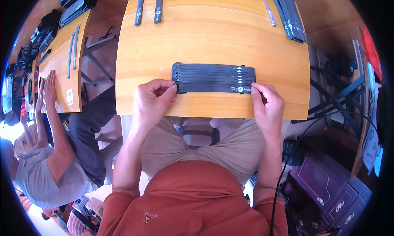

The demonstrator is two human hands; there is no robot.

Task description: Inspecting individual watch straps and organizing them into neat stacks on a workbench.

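Note:
On the wooden table in front of me lies a fanned stack of black straps (pixel 213 73), overlapped in rows with pale printed marks near their right ends. The nearest black strap (pixel 205 88) lies lengthwise along the stack's near edge. My left hand (pixel 152 97) pinches its left end between thumb and forefinger. At its right end, my right hand (pixel 267 102) is closed with thumb and forefinger on the strap's tip. Both wrists extend past the table's near edge.
Two loose straps (pixel 148 8) lie at the table's far left. A purple-handled screwdriver (pixel 269 13) and another strap bundle (pixel 288 20) are at the far right. To the left, a co-worker's hands (pixel 49 90) rest on a neighbouring table (pixel 61 86). A dark cabinet (pixel 324 186) stands lower right.

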